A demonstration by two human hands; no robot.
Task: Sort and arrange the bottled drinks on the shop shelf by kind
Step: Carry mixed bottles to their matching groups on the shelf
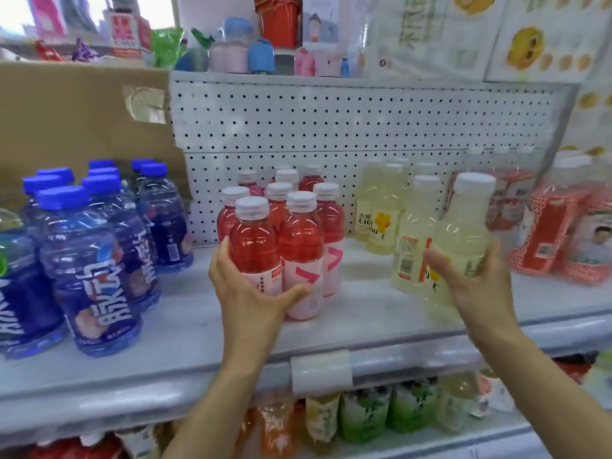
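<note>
Nearest me, below the red cluster (284,233), a clear ticket holder (321,371) clips to the shelf lip (165,385); I can read nothing on it. My left hand (251,293) is wrapped round the front-left red bottle (253,246) of that cluster, with the thumb reaching across the pink sleeve of its neighbour. Right of the cluster, my right hand (477,283) is clamped on a pale yellow bottle (463,240) near the shelf front. I cannot tell whether its base touches the shelf.

These look like full plastic bottles, so I expect real weight. The smooth walls should give a little under a squeeze. I would hold them low on the body, where the printed sleeve offers friction, not by the white cap.

Further back, right of the cluster, a yellow bottle's label (367,223) reads "水溶 C100" beside a yellow flower. Left of the cluster stand blue bottles (96,260) with large white characters running up the label. Behind the cluster is a white pegboard (331,120).
</note>
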